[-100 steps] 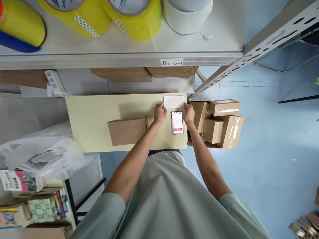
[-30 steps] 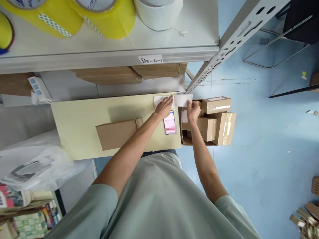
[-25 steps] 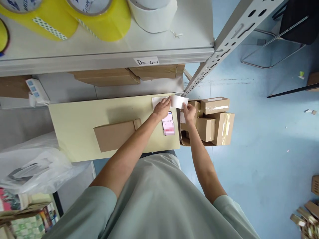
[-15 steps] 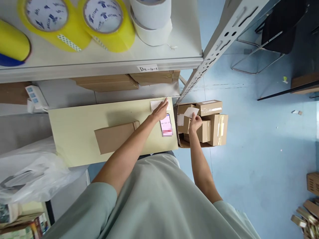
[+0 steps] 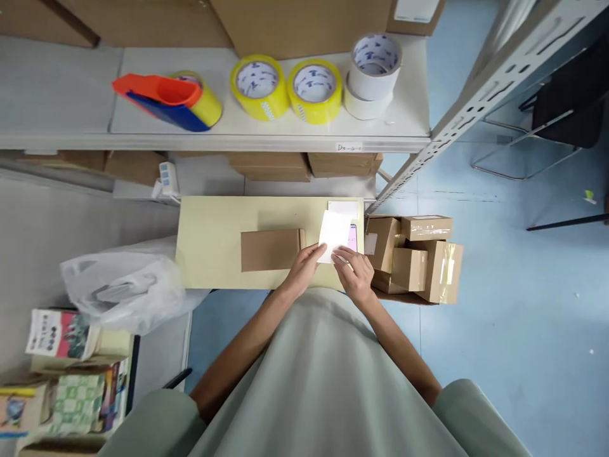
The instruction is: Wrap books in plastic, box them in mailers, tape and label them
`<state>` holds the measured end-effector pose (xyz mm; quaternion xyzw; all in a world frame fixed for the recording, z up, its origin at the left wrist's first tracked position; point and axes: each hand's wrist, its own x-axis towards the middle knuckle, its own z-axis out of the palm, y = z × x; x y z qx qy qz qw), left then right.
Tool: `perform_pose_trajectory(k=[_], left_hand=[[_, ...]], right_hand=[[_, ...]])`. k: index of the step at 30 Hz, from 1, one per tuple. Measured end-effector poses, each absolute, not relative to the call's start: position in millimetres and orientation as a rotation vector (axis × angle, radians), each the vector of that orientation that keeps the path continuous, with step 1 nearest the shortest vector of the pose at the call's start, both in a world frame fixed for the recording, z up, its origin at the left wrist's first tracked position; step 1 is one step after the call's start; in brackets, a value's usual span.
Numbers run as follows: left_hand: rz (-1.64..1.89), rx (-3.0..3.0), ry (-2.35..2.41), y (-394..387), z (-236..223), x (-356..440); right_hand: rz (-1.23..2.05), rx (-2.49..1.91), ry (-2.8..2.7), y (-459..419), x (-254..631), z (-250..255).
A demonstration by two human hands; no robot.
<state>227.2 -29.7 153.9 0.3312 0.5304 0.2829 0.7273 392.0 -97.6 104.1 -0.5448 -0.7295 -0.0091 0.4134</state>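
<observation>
A white sheet of paper, perhaps a label (image 5: 335, 230), is held up above the pale yellow table (image 5: 214, 216). My left hand (image 5: 304, 266) pinches its lower left corner between thumb and fingers. At the lower right edge, my right hand (image 5: 354, 270) has its fingertips closed on the same sheet. Behind the sheet lies a phone (image 5: 353, 237) with a pink screen, partly covered. Another white paper (image 5: 349, 207) lies flat at the table's back right. A closed brown cardboard box (image 5: 269, 250) rests on the table, left of my hands.
An open carton with several taped boxes (image 5: 410, 266) stands right of the table. Over the table's back runs a shelf with yellow tape rolls (image 5: 314, 89), white rolls (image 5: 373, 70) and a tape dispenser (image 5: 166, 98). A plastic bag (image 5: 128, 285) is at the left.
My right hand has brought the white sheet from above the carton to the table. My left hand has left the flat paper and now grips the sheet too. The view has shifted.
</observation>
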Motion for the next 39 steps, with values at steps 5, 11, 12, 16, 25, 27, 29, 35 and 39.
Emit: perform_pose_trajectory(k=[5, 11, 12, 16, 25, 27, 29, 35, 39], left_hand=[[0.66, 0.708, 1.206, -51, 161, 184], [0.794, 0.748, 1.19, -45, 168, 143], [0.812, 0.75, 1.222, -42, 168, 133], [0.782, 0.72, 1.229, -28, 175, 82], [0.768, 0.887, 1.128, -28, 207, -25], [0.772, 0.931, 1.114, -27, 210, -44], [0.773, 0.955, 1.092, -25, 213, -62], [0.755, 0.967, 1.054, -15, 234, -109], [0.75, 0.988, 1.038, -9, 247, -134]], right_hand=[[0.284, -1.308, -1.817, -97, 363, 116], [0.82, -1.46, -1.219, -85, 321, 153], [0.896, -1.479, -1.06, -82, 313, 160], [1.078, -1.458, -0.714, -67, 286, 184], [1.114, -1.493, -0.652, -56, 215, 221], [1.111, -1.516, -0.672, -53, 196, 226], [1.107, -1.523, -0.672, -51, 177, 231], [1.064, -1.51, -0.64, -45, 123, 246], [1.023, -1.538, -0.642, -43, 94, 251]])
